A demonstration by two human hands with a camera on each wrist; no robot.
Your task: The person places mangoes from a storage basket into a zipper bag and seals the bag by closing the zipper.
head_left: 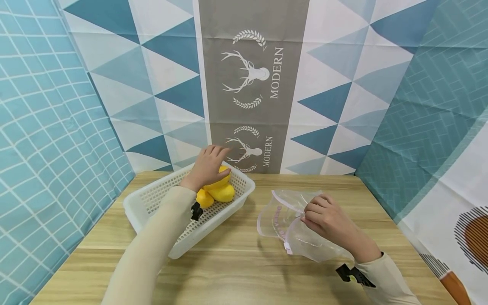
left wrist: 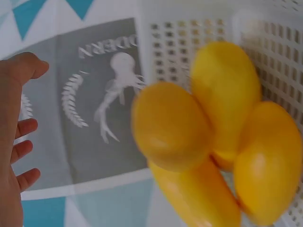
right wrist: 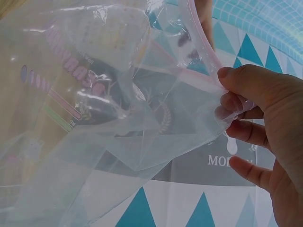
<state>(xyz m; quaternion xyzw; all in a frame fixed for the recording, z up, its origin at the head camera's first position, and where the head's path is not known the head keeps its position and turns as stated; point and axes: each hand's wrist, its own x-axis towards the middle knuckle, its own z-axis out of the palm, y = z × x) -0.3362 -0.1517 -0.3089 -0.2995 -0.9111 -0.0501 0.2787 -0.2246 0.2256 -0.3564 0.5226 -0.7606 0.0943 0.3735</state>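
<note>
Several smooth yellow oval fruits, which look like mangoes, lie piled in a white perforated plastic basket. Over the basket's far end is my left hand, its fingers extended and thumb spread. In the left wrist view that hand holds nothing, and the fruits are off to its side. My right hand pinches the pink-edged rim of a clear plastic zip bag between thumb and fingers. The bag's mouth gapes, and a white slider sits at its edge. Pink lettering shows on the bag in the right wrist view.
A wood-grain table carries the basket on the left and the bag on the right. Patterned cloth walls stand behind the table and along both sides. A black wrist strap shows on the right sleeve.
</note>
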